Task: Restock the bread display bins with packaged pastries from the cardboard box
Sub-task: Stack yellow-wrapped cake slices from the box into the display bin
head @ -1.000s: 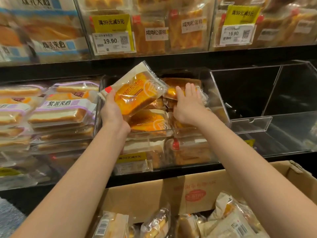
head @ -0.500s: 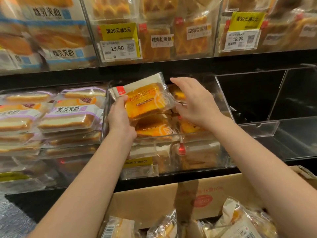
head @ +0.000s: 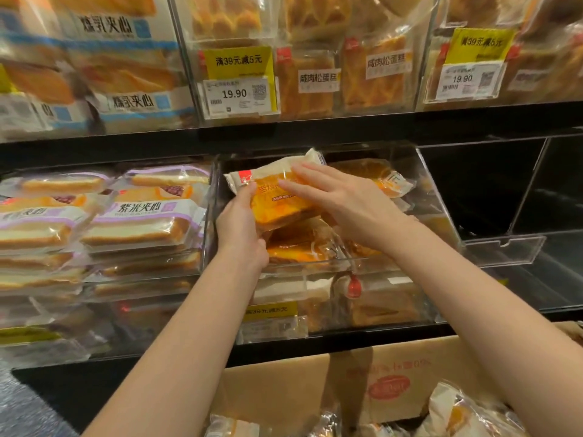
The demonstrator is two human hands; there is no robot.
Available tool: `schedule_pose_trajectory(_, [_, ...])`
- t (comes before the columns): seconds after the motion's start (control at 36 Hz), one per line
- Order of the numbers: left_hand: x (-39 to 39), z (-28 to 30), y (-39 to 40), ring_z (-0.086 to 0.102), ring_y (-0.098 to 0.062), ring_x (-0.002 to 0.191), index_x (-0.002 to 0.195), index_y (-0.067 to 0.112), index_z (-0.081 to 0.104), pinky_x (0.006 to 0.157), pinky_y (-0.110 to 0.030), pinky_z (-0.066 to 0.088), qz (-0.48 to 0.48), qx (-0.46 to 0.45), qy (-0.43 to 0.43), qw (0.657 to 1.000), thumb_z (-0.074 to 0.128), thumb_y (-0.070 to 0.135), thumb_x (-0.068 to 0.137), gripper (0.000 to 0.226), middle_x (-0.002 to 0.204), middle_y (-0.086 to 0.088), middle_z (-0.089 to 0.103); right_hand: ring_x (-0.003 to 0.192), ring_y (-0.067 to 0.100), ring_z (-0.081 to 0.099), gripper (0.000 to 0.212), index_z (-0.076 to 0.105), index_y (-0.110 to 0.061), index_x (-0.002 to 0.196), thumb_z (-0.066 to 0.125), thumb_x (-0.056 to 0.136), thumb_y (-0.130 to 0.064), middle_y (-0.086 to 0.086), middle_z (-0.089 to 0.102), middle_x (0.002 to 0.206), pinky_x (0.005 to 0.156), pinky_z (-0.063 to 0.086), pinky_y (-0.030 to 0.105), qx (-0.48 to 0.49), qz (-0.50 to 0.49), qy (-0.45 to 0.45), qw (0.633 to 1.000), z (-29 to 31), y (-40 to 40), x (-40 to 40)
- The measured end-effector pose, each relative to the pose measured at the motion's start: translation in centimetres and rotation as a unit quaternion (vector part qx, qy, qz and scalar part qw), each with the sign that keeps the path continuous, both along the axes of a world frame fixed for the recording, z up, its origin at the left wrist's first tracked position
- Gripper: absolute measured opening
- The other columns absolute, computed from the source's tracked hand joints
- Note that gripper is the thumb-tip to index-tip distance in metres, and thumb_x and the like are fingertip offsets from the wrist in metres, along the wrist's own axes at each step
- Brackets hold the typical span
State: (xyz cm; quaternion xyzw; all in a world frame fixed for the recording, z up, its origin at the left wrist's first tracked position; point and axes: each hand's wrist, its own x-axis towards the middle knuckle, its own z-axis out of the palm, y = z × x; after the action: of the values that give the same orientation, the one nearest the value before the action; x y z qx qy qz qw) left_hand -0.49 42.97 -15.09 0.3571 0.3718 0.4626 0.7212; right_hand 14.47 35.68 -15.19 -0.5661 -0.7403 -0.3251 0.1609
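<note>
Below the shelf the cardboard box (head: 362, 370) waits with more packs, while farther in the left hand (head: 239, 222) grips an orange pastry pack (head: 277, 197) and the flat, open right hand (head: 344, 200) presses it level onto the clear bin's (head: 441, 216) stack.

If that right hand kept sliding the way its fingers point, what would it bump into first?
The right hand lies flat on the orange pastry pack, fingers pointing left; going on, it would probably meet the left hand's thumb.
</note>
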Motion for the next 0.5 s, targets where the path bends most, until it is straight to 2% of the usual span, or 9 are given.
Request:
schedule_pose_trajectory(0.06, [-0.1, 0.1, -0.2, 0.063, -0.026, 0.098, 0.125, 0.027, 0.052, 0.089, -0.043, 0.052, -0.008, -0.001, -0.01, 1.0, 0.063, 0.042, 0.088, 0.041, 0.11, -0.007, 0.065, 0.137, 0.029, 0.04, 0.074, 0.036, -0.023, 0.147, 0.072, 0.083, -0.012, 0.011, 0.037, 0.152, 0.088, 0.053, 0.042, -0.032, -0.024, 0.006, 0.999, 0.2, 0.1, -0.5])
schedule_pose_trajectory(0.14, [-0.5, 0.2, -0.4, 0.064, -0.025, 0.096, 0.118, 0.026, 0.058, 0.08, -0.038, 0.052, -0.025, -0.005, -0.03, 0.999, 0.056, 0.044, 0.091, 0.033, 0.106, -0.008, 0.068, 0.141, 0.021, 0.032, 0.068, 0.015, -0.031, 0.153, 0.052, 0.096, -0.024, 0.003, 0.025, 0.158, 0.099, 0.049, 0.035, -0.102, -0.081, -0.016, 0.991, 0.1, 0.3, -0.6])
schedule_pose_trajectory(0.19, [-0.6, 0.2, -0.5, 0.063, -0.023, 0.096, 0.11, 0.025, 0.06, 0.082, -0.038, 0.051, -0.022, 0.002, -0.034, 0.999, 0.052, 0.045, 0.093, 0.028, 0.104, -0.007, 0.068, 0.142, 0.021, 0.03, 0.066, 0.011, -0.03, 0.153, 0.048, 0.098, -0.023, 0.003, 0.024, 0.157, 0.104, 0.043, 0.034, -0.115, -0.11, -0.011, 0.987, 0.1, 0.5, -1.0])
schedule_pose_trajectory(0.25, [-0.5, 0.2, -0.9, 0.063, -0.019, 0.089, 0.094, 0.025, 0.06, 0.074, -0.032, 0.05, -0.01, 0.041, -0.028, 0.999, 0.048, 0.043, 0.095, 0.021, 0.092, -0.002, 0.068, 0.141, 0.023, 0.032, 0.062, 0.018, -0.025, 0.152, 0.048, 0.099, -0.02, 0.007, 0.031, 0.154, 0.107, 0.038, 0.035, -0.099, -0.153, 0.012, 0.983, 0.3, 1.0, -1.1])
schedule_pose_trajectory(0.31, [-0.2, 0.2, -1.3, 0.059, -0.01, 0.082, 0.083, 0.029, 0.056, 0.065, -0.026, 0.044, 0.012, 0.091, -0.023, 0.996, 0.046, 0.037, 0.097, 0.019, 0.082, 0.005, 0.062, 0.127, 0.024, 0.048, 0.051, 0.033, -0.021, 0.147, 0.048, 0.098, -0.018, 0.008, 0.05, 0.139, 0.098, 0.045, 0.034, -0.083, -0.19, 0.035, 0.978, 0.5, 1.6, -1.2])
schedule_pose_trajectory(0.36, [0.0, -0.1, -1.2, 0.05, -0.003, 0.078, 0.079, 0.034, 0.049, 0.065, -0.022, 0.039, 0.032, 0.137, -0.016, 0.99, 0.046, 0.032, 0.097, 0.018, 0.081, 0.012, 0.051, 0.109, 0.023, 0.057, 0.037, 0.048, -0.017, 0.134, 0.048, 0.097, -0.021, 0.005, 0.062, 0.118, 0.088, 0.047, 0.031, -0.06, -0.221, 0.046, 0.972, 0.7, 1.9, -1.5])
schedule_pose_trajectory(0.42, [0.2, -0.4, -0.8, 0.043, 0.002, 0.079, 0.083, 0.033, 0.048, 0.063, -0.018, 0.034, 0.044, 0.161, -0.006, 0.986, 0.045, 0.03, 0.097, 0.016, 0.087, 0.018, 0.045, 0.105, 0.023, 0.057, 0.028, 0.055, -0.015, 0.123, 0.049, 0.097, -0.024, 0.006, 0.065, 0.111, 0.091, 0.045, 0.033, -0.05, -0.256, 0.068, 0.963, 0.7, 2.3, -1.8])
schedule_pose_trajectory(0.47, [0.3, -0.7, -0.4, 0.04, 0.005, 0.087, 0.098, 0.033, 0.05, 0.063, -0.016, 0.032, 0.051, 0.164, -0.005, 0.985, 0.043, 0.034, 0.098, 0.007, 0.098, 0.02, 0.044, 0.11, 0.026, 0.056, 0.027, 0.058, -0.012, 0.12, 0.05, 0.097, -0.025, 0.008, 0.063, 0.114, 0.098, 0.042, 0.036, -0.05, -0.285, 0.083, 0.954, 0.7, 2.9, -2.2])
schedule_pose_trajectory(0.5, [0.4, -0.8, -0.4, 0.041, 0.005, 0.087, 0.107, 0.034, 0.049, 0.062, -0.015, 0.033, 0.052, 0.166, -0.006, 0.985, 0.042, 0.034, 0.098, 0.011, 0.1, 0.022, 0.044, 0.115, 0.027, 0.053, 0.028, 0.057, -0.011, 0.12, 0.05, 0.097, -0.024, 0.01, 0.061, 0.118, 0.101, 0.04, 0.038, -0.052, -0.295, 0.081, 0.951, 0.6, 3.3, -2.4])
